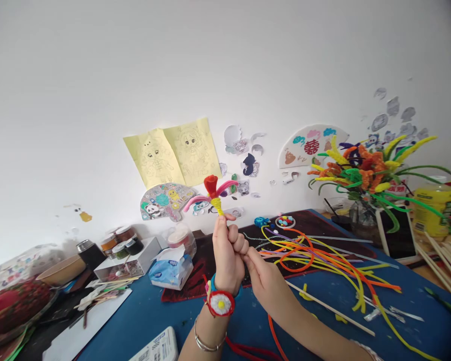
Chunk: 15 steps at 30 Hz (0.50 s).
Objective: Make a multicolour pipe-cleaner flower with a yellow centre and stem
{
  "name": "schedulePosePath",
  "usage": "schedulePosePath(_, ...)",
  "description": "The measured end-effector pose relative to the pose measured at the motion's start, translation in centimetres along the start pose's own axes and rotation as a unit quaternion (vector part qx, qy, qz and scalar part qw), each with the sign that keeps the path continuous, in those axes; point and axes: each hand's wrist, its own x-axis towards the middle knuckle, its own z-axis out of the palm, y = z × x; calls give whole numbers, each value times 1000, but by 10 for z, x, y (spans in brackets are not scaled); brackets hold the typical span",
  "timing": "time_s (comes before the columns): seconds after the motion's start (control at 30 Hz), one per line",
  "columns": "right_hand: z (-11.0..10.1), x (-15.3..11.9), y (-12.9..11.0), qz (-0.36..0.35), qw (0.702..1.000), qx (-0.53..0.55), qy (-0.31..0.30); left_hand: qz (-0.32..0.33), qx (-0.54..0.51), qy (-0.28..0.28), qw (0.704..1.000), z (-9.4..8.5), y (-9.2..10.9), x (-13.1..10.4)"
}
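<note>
My left hand [228,245] is raised over the table, its fingers wrapped round the stem of a pipe-cleaner flower [211,186]. The flower stands upright, with a red bud, pink petals spreading to both sides and a yellow wound base above my thumb. My right hand [262,276] is closed against the lower side of my left fist; what its fingertips pinch is hidden. Beyond it on the right lie loose orange, yellow and purple pipe cleaners [311,253]. Some red pipe cleaners [248,348] lie under my forearms.
A blue tissue pack [171,268] and a white box [130,258] with small jars stand left. At the right are a vase of pipe-cleaner flowers [361,168], a tablet [396,233] and a yellow bottle [432,205]. A wooden stick [330,307] lies on the blue mat [409,321].
</note>
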Motion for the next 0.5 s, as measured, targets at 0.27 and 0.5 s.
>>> schedulePosePath(0.27, -2, 4, 0, 27, 997, 76, -6, -37, -25, -64, 997, -4, 4, 7)
schedulePosePath(0.5, -26, 29, 17, 93, 977, 188, -38, -41, 36, -116, 992, -9, -7, 17)
